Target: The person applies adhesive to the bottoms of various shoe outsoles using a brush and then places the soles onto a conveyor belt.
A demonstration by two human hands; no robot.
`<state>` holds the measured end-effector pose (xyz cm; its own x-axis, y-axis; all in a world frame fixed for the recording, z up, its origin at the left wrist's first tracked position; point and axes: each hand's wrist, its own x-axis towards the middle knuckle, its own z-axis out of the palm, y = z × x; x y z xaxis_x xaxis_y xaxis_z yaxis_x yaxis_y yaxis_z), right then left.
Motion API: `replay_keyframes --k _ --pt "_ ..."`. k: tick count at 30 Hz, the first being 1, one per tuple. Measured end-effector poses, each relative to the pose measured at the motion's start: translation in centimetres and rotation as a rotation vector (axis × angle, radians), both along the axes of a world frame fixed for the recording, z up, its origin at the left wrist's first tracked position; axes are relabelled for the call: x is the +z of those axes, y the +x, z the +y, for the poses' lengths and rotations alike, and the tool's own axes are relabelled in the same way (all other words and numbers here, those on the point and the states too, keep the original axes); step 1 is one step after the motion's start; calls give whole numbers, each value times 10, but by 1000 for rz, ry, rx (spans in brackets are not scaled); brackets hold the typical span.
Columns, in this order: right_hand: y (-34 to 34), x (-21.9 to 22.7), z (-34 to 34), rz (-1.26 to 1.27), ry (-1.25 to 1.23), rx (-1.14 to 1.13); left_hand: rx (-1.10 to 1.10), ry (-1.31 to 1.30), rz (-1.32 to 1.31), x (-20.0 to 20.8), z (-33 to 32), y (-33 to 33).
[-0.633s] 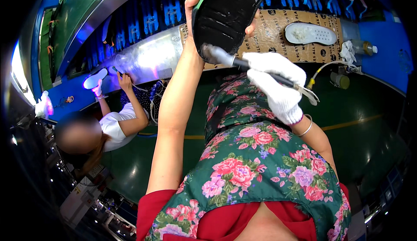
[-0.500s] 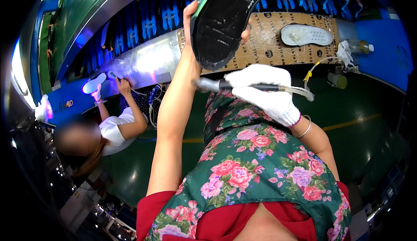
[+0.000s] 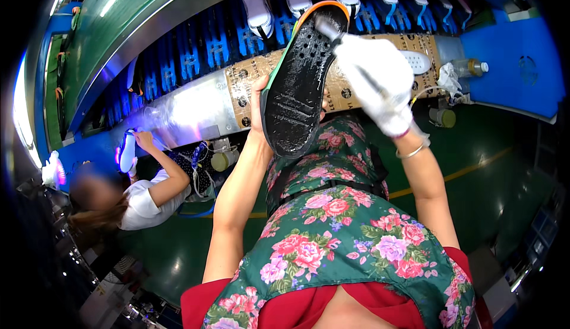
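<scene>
My bare left hand [image 3: 256,110] holds a black shoe sole [image 3: 303,80] upright by its lower edge, its glossy perforated face turned toward me, an orange and green rim along its far side. My right hand [image 3: 380,83], in a white glove, grips a brush [image 3: 326,29] whose head touches the top of the sole. A green floral apron [image 3: 338,234] covers my lap below both arms.
A conveyor with blue holders [image 3: 202,50] carries several white soles [image 3: 258,8] across the top. A brown perforated work board [image 3: 350,86] lies behind the sole, with a white insole [image 3: 415,61] and a bottle [image 3: 469,67] at right. A seated co-worker [image 3: 148,195] handles a sole at left.
My right hand has lifted the brush from the sole's lower edge up to its top end. The sole now stands more upright and shows more of its face.
</scene>
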<state>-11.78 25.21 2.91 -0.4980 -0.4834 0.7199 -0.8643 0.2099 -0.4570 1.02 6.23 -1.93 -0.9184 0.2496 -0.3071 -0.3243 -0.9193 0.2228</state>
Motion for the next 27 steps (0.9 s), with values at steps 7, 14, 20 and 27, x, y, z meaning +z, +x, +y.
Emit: replay_keyframes --k 7,14,20,27 --pt "78 7 -7 -753 -131 488 138 -8 -10 -3 -25 -3" --pt "73 -1 6 -1234 -291 662 178 -366 114 18 -41 -12" --pt "58 -36 35 -1580 -799 637 189 -712 155 53 -44 0" --pt "70 -57 46 -1713 -1020 581 224 -973 150 66 -36 6"
